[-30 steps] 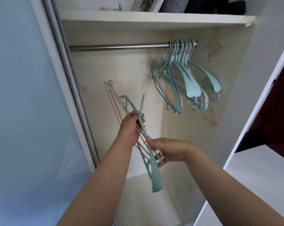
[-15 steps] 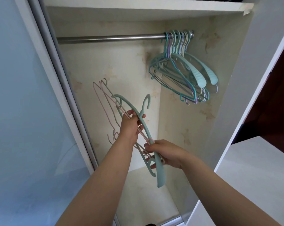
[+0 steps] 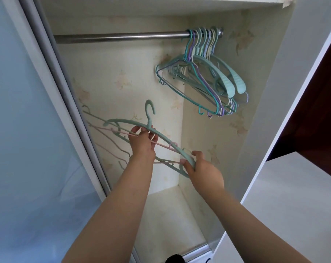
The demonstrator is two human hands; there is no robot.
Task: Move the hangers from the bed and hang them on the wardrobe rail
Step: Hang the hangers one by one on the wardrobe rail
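Note:
Inside the open wardrobe I hold a small bunch of hangers below the steel rail (image 3: 119, 36). My left hand (image 3: 143, 144) grips the bunch near its necks: a thick teal plastic hanger (image 3: 166, 140) with its hook pointing up, plus thin pink and pale green hangers (image 3: 111, 132) trailing to the left. My right hand (image 3: 200, 168) grips the teal hanger's right shoulder end. Several teal, purple and cream hangers (image 3: 204, 80) hang bunched at the rail's right end.
A frosted sliding door (image 3: 28, 149) and its metal frame (image 3: 69, 103) close off the left side. A white shelf (image 3: 161, 4) caps the compartment. The wardrobe's white side panel (image 3: 293, 92) stands right, and its pale floor (image 3: 170, 215) lies below.
The teal hanger has turned from hanging steeply down to lying nearly level with its hook up. My right hand slid out to its right end, and both hands rose slightly.

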